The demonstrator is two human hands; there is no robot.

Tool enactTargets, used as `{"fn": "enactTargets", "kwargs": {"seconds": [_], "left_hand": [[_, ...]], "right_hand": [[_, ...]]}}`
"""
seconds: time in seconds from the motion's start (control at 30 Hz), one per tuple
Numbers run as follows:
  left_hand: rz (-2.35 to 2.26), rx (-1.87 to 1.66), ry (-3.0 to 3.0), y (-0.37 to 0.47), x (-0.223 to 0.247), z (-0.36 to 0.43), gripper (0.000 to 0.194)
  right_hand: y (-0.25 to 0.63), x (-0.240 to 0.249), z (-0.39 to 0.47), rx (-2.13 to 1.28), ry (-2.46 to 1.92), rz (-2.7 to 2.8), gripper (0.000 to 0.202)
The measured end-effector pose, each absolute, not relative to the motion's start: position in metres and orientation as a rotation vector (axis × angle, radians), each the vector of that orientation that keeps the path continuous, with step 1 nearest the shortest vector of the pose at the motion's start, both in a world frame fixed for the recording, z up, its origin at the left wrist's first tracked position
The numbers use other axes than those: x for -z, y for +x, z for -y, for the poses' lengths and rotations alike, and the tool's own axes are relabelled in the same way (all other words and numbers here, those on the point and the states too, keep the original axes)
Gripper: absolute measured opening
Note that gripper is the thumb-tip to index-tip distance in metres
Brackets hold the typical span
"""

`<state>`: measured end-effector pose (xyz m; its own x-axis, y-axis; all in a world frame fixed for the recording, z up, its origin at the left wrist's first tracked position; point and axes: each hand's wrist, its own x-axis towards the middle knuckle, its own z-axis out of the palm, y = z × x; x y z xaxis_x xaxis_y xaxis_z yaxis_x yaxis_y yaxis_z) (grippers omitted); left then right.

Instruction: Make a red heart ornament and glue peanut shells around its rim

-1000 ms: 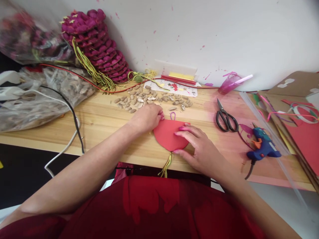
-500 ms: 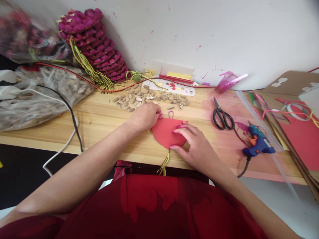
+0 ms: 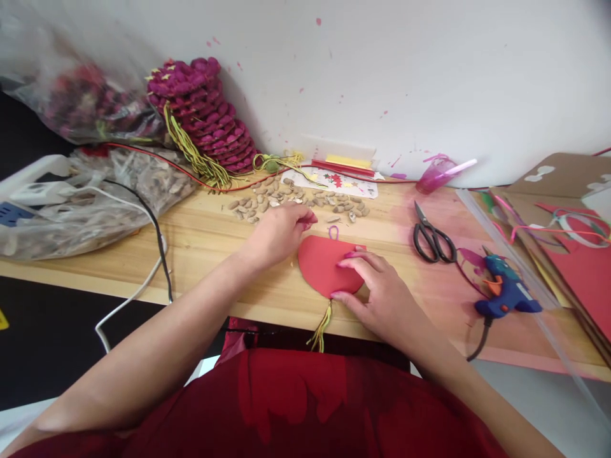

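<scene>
A red paper piece with a straight top and rounded bottom lies on the wooden table. A small purple loop sticks out above it, and a yellow-green tassel hangs from its lower tip over the table's front edge. Across its right side rests my right hand, thumb and fingers apart around the edge. Just off the upper left corner is my left hand, its fingertips pinched together; whatever they hold, if anything, is too small to make out.
Peanut shells lie scattered behind my hands. Black scissors and a blue glue gun are at the right. A purple stacked craft and plastic bags stand at the back left, near cables.
My left hand has come away from the paper's upper left corner, up and to the left. My right hand stays on the paper. The whole view has shifted slightly.
</scene>
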<state>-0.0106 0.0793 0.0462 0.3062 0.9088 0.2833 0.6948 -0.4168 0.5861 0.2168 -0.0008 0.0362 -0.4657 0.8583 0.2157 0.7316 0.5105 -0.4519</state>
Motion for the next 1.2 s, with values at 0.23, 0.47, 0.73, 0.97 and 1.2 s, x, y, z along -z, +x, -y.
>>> {"fn": "enactTargets", "kwargs": {"seconds": [0.23, 0.47, 0.73, 0.97, 1.2], "left_hand": [[-0.911, -0.814, 2.594, -0.022, -0.038, -0.016, 0.019], [-0.64, -0.724, 2.893, -0.014, -0.026, 0.025, 0.025], [-0.54, -0.965, 2.986, -0.014, -0.017, 0.033, 0.02], [-0.509, -1.061, 2.965, -0.012, -0.012, 0.037, 0.015], [-0.606, -0.899, 2.963, -0.016, -0.011, 0.04, 0.029]], "right_hand": [[0.217, -0.04, 0.001, -0.427, -1.315, 2.364, 0.036], [0.219, -0.04, 0.0, -0.414, -1.294, 2.37, 0.032], [0.217, -0.039, 0.0, -0.41, -1.274, 2.362, 0.031], [0.217, -0.039, 0.002, -0.395, -1.301, 2.368, 0.031], [0.216, -0.041, 0.001, -0.399, -1.313, 2.376, 0.031]]}}
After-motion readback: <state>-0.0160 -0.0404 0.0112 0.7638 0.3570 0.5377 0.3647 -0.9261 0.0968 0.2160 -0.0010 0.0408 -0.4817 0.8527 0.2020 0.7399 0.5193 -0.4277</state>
